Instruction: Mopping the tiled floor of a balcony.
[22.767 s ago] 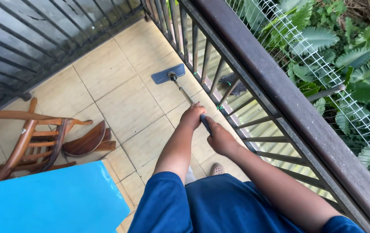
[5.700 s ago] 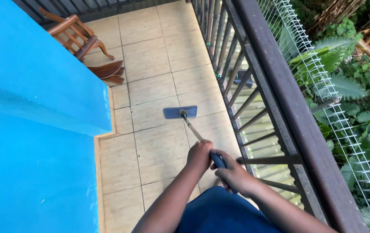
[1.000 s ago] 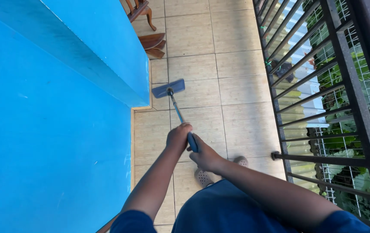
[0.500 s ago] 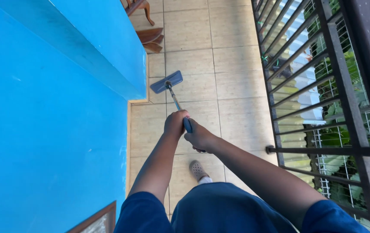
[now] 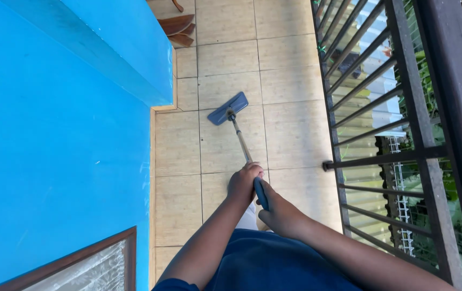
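Note:
I hold a flat mop with both hands over a tiled balcony floor [image 5: 290, 129]. Its blue rectangular mop head [image 5: 227, 108] lies flat on a beige tile ahead of me. A thin metal pole [image 5: 240, 139] runs from the head back to a blue grip. My left hand [image 5: 243, 182] is closed around the pole just above the grip. Just behind it, my right hand [image 5: 279, 211] wraps the blue grip [image 5: 260, 193]. My dark blue shirt fills the bottom of the view.
A bright blue wall [image 5: 53, 134] runs along the left, with a corner jutting out near the mop head. A dark metal railing [image 5: 392, 124] lines the right side. Wooden chair legs [image 5: 176, 27] stand at the far end. A wood-framed window [image 5: 80, 269] sits at lower left.
I have moved back along the balcony, dragging the mop with me. The mop head now lies past the blue wall's corner and has swung a little to the right.

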